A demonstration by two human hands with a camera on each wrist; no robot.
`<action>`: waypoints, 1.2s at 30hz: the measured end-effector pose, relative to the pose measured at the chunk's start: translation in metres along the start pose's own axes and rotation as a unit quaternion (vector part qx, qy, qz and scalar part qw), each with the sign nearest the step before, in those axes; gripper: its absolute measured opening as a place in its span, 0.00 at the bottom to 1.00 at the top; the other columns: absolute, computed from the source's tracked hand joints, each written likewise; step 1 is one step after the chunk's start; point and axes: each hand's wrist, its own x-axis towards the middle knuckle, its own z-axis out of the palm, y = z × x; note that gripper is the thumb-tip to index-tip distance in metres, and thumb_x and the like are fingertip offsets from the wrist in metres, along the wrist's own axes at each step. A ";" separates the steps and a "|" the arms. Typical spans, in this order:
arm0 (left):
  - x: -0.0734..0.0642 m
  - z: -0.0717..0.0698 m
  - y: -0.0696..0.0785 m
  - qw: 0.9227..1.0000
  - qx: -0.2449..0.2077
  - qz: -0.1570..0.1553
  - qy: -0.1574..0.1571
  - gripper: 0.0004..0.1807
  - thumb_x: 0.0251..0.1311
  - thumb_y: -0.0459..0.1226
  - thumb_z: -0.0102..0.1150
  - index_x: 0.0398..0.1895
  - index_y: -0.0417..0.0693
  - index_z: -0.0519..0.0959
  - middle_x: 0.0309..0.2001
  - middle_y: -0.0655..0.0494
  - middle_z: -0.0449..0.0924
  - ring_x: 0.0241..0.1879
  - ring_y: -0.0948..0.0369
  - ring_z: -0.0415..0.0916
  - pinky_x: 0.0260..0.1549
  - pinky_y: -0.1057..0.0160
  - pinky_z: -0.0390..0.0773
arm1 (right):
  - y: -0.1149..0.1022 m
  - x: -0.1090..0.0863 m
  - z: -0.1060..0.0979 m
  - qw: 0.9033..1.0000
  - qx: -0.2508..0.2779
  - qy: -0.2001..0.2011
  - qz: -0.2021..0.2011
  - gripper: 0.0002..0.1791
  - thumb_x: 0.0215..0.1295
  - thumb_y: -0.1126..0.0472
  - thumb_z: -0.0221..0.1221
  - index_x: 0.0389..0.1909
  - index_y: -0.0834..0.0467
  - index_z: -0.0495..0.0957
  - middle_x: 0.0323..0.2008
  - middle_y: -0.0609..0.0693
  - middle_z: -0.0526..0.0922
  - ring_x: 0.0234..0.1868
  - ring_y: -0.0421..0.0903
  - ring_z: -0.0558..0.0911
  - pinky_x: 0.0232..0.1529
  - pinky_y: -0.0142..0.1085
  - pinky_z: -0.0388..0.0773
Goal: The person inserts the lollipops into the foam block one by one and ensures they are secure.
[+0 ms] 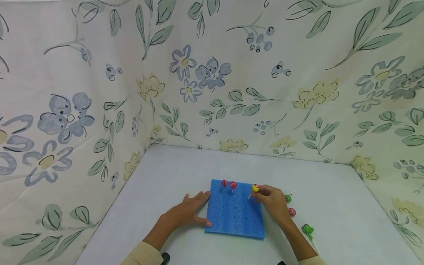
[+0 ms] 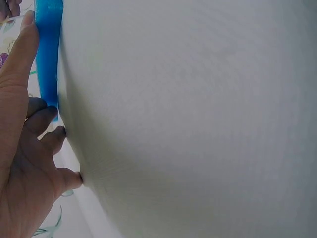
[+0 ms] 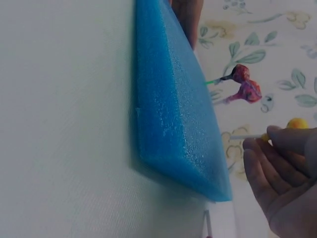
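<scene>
Pinching a yellow and red lollipop (image 1: 255,188), the right hand (image 1: 272,201) curls; left hand (image 1: 186,212) splays.

Lollipops (image 1: 224,183) seemingly in board (image 1: 228,222), others (image 1: 307,229) right

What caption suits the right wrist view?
Right hand pinches yellow lollipop near blue block bearing two red lollipops.

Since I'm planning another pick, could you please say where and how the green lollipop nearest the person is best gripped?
Probably the green lollipop's round head, pinched from above: it lies on the table, its thin stick toward the person.
</scene>
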 end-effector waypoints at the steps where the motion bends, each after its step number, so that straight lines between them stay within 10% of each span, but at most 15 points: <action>1: 0.000 0.000 0.000 1.000 -0.001 0.000 0.000 0.62 0.56 0.66 0.72 0.86 0.50 0.54 0.85 0.52 0.55 0.85 0.48 0.48 0.79 0.30 0.43 | 0.001 0.002 0.002 1.000 0.004 -0.002 0.002 0.12 0.73 0.61 0.68 0.50 0.63 0.88 0.45 0.56 0.91 0.47 0.51 0.91 0.46 0.34 0.89; 36: -0.002 -0.001 0.004 1.000 0.003 -0.009 0.000 0.62 0.56 0.66 0.72 0.86 0.51 0.54 0.85 0.51 0.54 0.85 0.48 0.49 0.80 0.31 0.43 | 0.007 0.024 0.032 0.996 -0.075 -0.002 -0.046 0.07 0.71 0.65 0.68 0.46 0.61 0.89 0.45 0.55 0.91 0.48 0.53 0.90 0.49 0.45 0.90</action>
